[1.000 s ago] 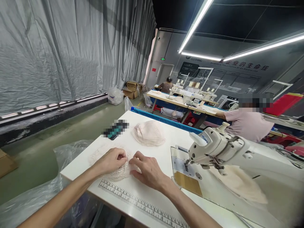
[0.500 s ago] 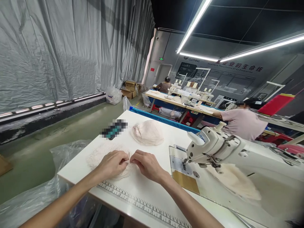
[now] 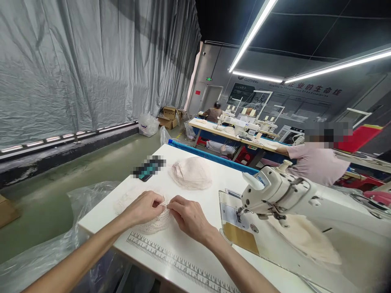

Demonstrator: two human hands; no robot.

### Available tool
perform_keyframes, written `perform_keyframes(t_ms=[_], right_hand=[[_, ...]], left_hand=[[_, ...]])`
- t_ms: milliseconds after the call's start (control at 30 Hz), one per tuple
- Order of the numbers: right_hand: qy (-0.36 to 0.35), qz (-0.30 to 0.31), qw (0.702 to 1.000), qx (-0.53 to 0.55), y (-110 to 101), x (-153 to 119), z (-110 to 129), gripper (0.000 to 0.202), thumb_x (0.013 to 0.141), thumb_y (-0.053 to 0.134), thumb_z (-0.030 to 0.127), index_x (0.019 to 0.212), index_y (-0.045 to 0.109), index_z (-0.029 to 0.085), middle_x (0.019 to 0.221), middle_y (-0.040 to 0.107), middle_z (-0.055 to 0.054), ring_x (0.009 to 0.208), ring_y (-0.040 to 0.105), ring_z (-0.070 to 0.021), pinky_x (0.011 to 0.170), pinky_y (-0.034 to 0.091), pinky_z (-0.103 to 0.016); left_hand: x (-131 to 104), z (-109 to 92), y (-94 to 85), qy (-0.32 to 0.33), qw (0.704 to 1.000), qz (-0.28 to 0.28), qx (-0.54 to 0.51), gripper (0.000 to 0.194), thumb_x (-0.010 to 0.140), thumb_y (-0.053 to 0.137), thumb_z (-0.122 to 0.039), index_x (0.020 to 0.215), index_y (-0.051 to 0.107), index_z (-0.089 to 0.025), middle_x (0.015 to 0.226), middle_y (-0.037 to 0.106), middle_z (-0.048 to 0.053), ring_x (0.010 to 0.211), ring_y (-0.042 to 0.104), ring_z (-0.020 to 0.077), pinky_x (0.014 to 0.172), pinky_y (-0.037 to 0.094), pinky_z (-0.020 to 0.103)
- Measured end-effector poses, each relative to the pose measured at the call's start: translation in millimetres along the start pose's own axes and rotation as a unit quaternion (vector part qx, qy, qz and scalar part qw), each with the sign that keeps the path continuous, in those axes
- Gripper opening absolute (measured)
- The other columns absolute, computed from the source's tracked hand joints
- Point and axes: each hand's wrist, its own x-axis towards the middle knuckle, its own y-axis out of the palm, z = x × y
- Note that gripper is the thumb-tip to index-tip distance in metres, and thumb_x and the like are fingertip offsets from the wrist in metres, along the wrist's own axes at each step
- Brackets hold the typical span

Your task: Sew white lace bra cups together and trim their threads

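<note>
On the white tabletop [image 3: 189, 221] lies a cream lace fabric piece [image 3: 154, 224], its edge raised between my two hands. My left hand [image 3: 146, 209] pinches that edge between thumb and fingers and covers part of the lace. Fingertips of my right hand [image 3: 187, 213] are pinched on the same edge, just right of the left ones. Beyond them rests a second cream fabric piece [image 3: 192, 173], rounded like a cup. Another cream piece [image 3: 308, 240] lies behind the arm of the white sewing machine [image 3: 275, 195].
A phone-like dark object [image 3: 149, 169], partly blurred out, lies at the table's far left. A ruler scale [image 3: 171, 260] runs along the near edge. Clear plastic [image 3: 91, 203] hangs beside the table. Past the blue rail [image 3: 210, 156], a person in pink [image 3: 317, 160] sits near other machines.
Both hands stay pinched on the lace edge, with the fingers shifted slightly. The whole view has tilted a little, and the seated person in pink appears slightly farther right.
</note>
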Motion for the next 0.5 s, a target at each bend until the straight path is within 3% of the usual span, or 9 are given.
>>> perform_keyframes(t_ms=[333, 500], right_hand=[[0.051, -0.041, 0.993, 0.102, -0.2, 9.4, 1.5, 0.024, 0.068, 0.050, 0.008, 0.072, 0.071, 0.020, 0.075, 0.070, 0.000, 0.056, 0.055, -0.0128, 0.050, 0.033, -0.022], [0.056, -0.127, 0.974, 0.177, 3.4, 17.0, 2.7, 0.025, 0.073, 0.046, 0.010, 0.073, 0.070, 0.018, 0.066, 0.067, -0.002, 0.052, 0.053, -0.0119, 0.049, 0.036, -0.022]], left_hand=[[-3.9, -3.8, -1.6, 0.020, 0.999, 0.004, -0.030, 0.030, 0.067, 0.044, -0.022, 0.053, 0.018, -0.021, 0.054, 0.015, -0.007, 0.052, 0.018, 0.0100, 0.048, 0.012, 0.026], [3.4, -1.0, -8.1, 0.003, 0.996, -0.056, -0.066, 0.030, 0.070, 0.048, -0.028, 0.052, 0.026, -0.021, 0.053, 0.020, -0.008, 0.050, 0.023, 0.0095, 0.047, 0.016, 0.024]])
